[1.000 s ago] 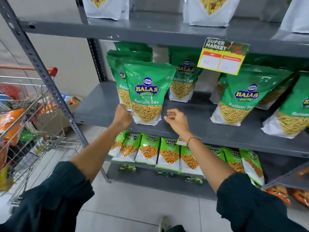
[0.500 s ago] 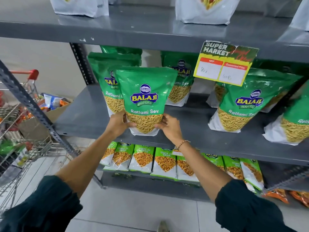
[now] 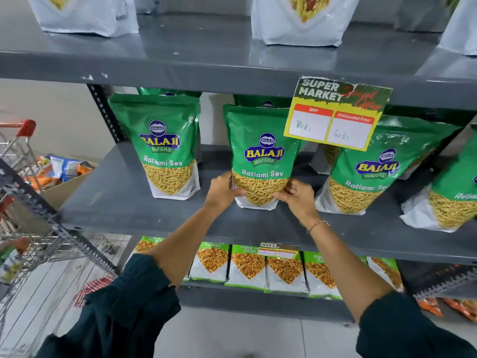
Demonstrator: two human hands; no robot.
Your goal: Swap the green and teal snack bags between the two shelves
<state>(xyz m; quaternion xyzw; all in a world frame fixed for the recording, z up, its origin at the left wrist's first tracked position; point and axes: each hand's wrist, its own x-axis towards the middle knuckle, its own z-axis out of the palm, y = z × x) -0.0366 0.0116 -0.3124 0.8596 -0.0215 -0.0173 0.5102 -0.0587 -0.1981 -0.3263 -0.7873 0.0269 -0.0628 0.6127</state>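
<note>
A green Balaji Ratlami Sev bag (image 3: 262, 151) stands upright on the grey middle shelf (image 3: 134, 208). My left hand (image 3: 223, 189) grips its lower left edge and my right hand (image 3: 296, 195) grips its lower right edge. Another green bag (image 3: 165, 143) stands to its left, apart from it, and more green bags (image 3: 366, 174) lean at the right. On the lower shelf a row of several smaller light-green Chana Garam bags (image 3: 247, 264) stands side by side, partly hidden by my forearms.
A yellow price tag (image 3: 335, 117) hangs from the upper shelf edge, overlapping the held bag's top right. White bags (image 3: 299, 19) sit on the top shelf. A shopping trolley (image 3: 20, 202) and a cardboard box of snacks (image 3: 64, 171) stand at the left.
Both hands have closed on the front green bag and slid it rightwards along the middle shelf, away from the bag that stood behind it. The view has shifted closer.
</note>
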